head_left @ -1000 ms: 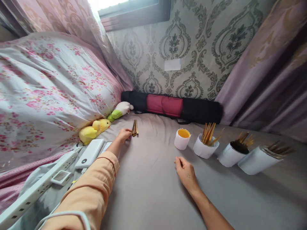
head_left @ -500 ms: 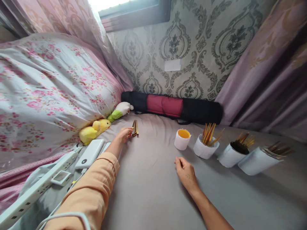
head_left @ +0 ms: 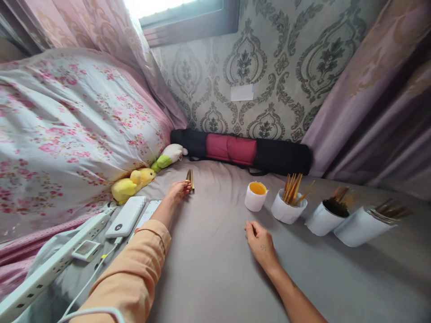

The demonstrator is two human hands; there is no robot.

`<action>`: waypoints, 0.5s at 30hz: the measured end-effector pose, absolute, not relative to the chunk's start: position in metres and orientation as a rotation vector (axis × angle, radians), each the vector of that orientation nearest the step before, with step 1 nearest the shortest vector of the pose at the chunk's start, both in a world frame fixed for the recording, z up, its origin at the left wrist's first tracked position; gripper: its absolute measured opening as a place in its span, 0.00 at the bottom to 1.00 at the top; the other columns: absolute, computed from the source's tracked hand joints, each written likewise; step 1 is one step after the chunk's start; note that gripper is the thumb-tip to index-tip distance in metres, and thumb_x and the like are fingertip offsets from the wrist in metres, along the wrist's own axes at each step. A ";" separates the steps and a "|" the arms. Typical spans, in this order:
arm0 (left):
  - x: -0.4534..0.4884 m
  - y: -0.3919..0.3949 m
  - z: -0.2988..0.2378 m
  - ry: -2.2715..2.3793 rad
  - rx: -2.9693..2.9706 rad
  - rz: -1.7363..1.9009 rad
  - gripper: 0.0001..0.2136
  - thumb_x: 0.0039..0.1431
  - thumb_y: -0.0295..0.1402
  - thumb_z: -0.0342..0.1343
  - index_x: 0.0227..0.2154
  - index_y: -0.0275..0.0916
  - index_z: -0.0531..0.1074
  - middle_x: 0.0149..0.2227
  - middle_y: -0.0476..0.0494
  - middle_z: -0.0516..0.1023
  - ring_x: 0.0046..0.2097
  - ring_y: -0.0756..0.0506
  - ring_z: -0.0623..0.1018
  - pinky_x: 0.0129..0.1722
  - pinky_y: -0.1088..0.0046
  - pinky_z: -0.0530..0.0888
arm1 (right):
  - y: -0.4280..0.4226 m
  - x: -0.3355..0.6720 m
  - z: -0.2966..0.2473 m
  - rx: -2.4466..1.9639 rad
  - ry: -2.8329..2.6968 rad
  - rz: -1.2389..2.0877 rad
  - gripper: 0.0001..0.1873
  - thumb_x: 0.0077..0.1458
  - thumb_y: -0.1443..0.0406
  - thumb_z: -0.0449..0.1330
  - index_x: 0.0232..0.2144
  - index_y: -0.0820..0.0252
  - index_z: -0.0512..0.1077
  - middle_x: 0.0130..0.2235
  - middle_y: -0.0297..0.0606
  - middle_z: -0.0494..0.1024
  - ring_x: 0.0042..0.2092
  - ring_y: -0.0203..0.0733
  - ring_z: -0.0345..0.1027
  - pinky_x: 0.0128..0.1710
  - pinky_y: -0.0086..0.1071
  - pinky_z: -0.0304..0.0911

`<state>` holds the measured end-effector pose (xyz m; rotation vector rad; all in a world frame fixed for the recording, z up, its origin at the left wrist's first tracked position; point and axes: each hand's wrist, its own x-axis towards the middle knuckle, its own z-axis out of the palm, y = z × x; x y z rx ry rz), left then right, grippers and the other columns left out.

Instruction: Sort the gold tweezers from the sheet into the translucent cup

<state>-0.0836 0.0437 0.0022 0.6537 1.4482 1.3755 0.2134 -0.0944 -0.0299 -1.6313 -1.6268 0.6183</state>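
Observation:
My left hand (head_left: 179, 191) reaches out over the bed sheet, its fingers pinched at a small bunch of thin gold-brown sticks (head_left: 192, 179). The fingers partly cover the sticks' lower ends. My right hand (head_left: 261, 244) rests on the sheet, fingers curled in, with nothing visible in it. Beyond it stands a small white-wrapped cup (head_left: 255, 201) with an orange-yellow inside and no sticks showing. To its right, a wider white cup (head_left: 286, 211) holds several thin sticks. Two larger white containers, one (head_left: 325, 220) beside the other (head_left: 362, 228), also hold sticks.
Along the wall lies a long black and red bag (head_left: 232, 149). Plush toys (head_left: 134, 183) lean against a floral-covered pile (head_left: 74, 116). Left of my arm are a white power bank (head_left: 126, 217), a phone (head_left: 150, 210), a cable and a power strip (head_left: 57, 264).
My left hand has shifted slightly right, and its fingers now overlap the sticks. The phone beside my forearm shows more. My right hand and the cups have not moved.

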 end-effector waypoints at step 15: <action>-0.053 0.010 -0.010 1.295 0.592 1.534 0.09 0.43 0.22 0.53 0.31 0.32 0.71 0.28 0.43 0.75 0.23 0.55 0.71 0.20 0.82 0.66 | -0.093 0.213 -0.032 -1.633 -1.619 0.625 0.21 0.54 0.53 0.44 0.24 0.60 0.68 0.24 0.37 0.72 0.25 0.36 0.62 0.24 0.26 0.52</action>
